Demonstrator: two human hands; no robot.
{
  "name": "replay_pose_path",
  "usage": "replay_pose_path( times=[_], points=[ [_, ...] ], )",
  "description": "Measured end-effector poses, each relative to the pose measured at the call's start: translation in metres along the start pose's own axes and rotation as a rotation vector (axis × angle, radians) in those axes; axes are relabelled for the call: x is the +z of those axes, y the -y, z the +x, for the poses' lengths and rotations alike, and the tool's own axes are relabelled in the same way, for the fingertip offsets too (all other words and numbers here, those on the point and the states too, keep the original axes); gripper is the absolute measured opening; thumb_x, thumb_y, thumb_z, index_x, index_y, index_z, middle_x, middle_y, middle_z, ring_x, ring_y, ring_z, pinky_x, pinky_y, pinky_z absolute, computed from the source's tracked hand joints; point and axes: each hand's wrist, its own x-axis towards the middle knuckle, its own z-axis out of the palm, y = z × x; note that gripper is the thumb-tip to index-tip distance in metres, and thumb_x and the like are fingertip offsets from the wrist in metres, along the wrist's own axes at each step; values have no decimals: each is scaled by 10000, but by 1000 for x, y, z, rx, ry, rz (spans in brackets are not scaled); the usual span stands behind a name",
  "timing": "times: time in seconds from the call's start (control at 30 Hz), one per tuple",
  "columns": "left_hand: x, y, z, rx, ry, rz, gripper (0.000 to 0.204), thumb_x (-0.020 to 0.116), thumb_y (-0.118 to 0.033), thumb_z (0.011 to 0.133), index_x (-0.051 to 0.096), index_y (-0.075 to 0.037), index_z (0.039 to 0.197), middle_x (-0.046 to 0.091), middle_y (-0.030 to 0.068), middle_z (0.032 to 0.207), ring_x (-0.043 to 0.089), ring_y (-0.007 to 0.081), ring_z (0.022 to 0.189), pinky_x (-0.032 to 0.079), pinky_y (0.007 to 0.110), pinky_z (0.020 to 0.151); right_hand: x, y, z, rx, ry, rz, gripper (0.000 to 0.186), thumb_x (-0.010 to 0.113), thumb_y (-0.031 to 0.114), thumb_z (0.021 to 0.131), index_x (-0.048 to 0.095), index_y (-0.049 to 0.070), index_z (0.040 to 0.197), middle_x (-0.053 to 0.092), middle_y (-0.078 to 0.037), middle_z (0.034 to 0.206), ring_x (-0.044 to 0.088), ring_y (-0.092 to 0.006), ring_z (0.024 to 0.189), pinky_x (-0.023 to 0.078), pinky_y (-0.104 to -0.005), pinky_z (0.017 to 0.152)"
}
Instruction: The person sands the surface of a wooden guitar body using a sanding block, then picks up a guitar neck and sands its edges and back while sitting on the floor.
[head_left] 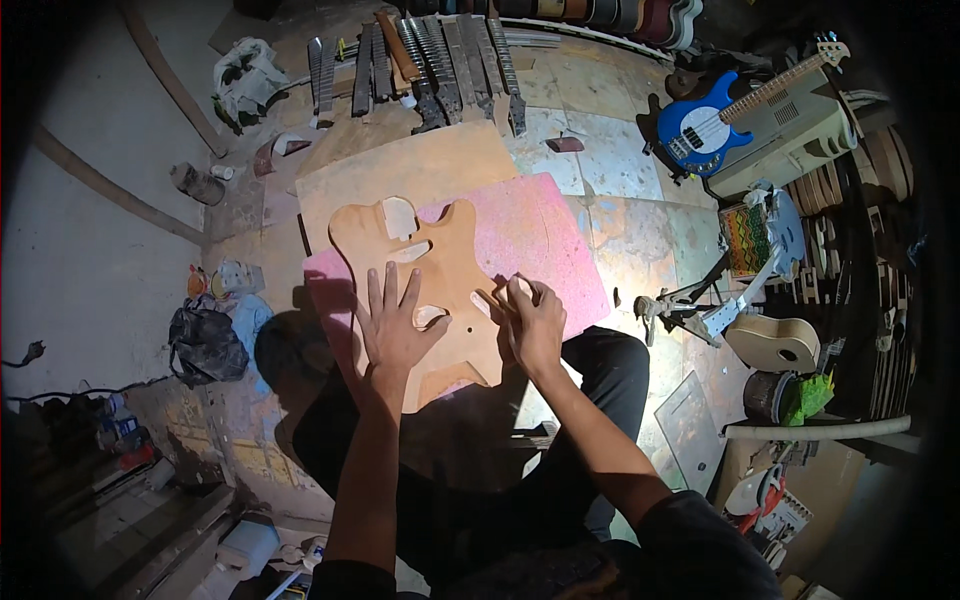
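An unpainted wooden electric guitar body (455, 260) lies flat in front of me, with cut-out cavities and a small round hole. My left hand (393, 320) rests on its face, fingers spread, beside a rounded cavity. At the body's right edge, my right hand (533, 322) has its fingers curled around a small pale piece, mostly hidden by the fingers. Under the guitar body is a pink speckled sheet (540, 230). A tan board (420, 160) lies partly beneath that sheet.
Several guitar necks (440, 70) lie in a row at the far side. A blue bass guitar (700, 130) leans at the far right, with a pale acoustic guitar body (775, 342) nearer. On the left are a black bag (208, 340) and a dusty cylinder (197, 184) by the wall.
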Motion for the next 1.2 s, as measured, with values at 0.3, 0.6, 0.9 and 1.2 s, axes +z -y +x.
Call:
replay_pose_path(
  times=[0.3, 0.6, 0.9, 1.2],
  points=[
    [-2, 0, 9, -15, 24, 39, 854, 687, -610, 912, 452, -303, 1673, 262, 107, 1803, 115, 392, 1679, 108, 767, 1265, 11, -4, 25, -150, 54, 139, 431, 799, 214, 944, 719, 167, 1365, 676, -195, 1274, 648, -393, 1087, 497, -518, 906],
    [-2, 2, 11, 15, -22, 26, 845, 746, -522, 884, 494, -261, 1647, 306, 155, 1775, 172, 440, 1657, 113, 765, 1270, -13, -28, 14, -275, 201, 75, 487, 812, 166, 914, 713, 210, 1389, 684, -150, 1339, 647, -361, 1225, 483, -501, 1000],
    [1, 2, 10, -7, -16, 53, 819, 674, -598, 913, 484, -302, 1653, 308, 109, 1781, 170, 395, 1665, 100, 773, 1266, -22, -72, -3, -384, 322, 121, 504, 794, 177, 918, 714, 279, 1405, 654, -58, 1457, 607, -305, 1348, 405, -519, 1099],
    [3, 5, 5, 6, -53, 2, 862, 758, -561, 869, 505, -266, 1639, 319, 140, 1773, 196, 432, 1652, 119, 767, 1266, -6, -50, 27, -413, 321, 95, 537, 782, 162, 913, 698, 283, 1429, 627, -64, 1502, 576, -320, 1383, 365, -578, 1134]
  ],
)
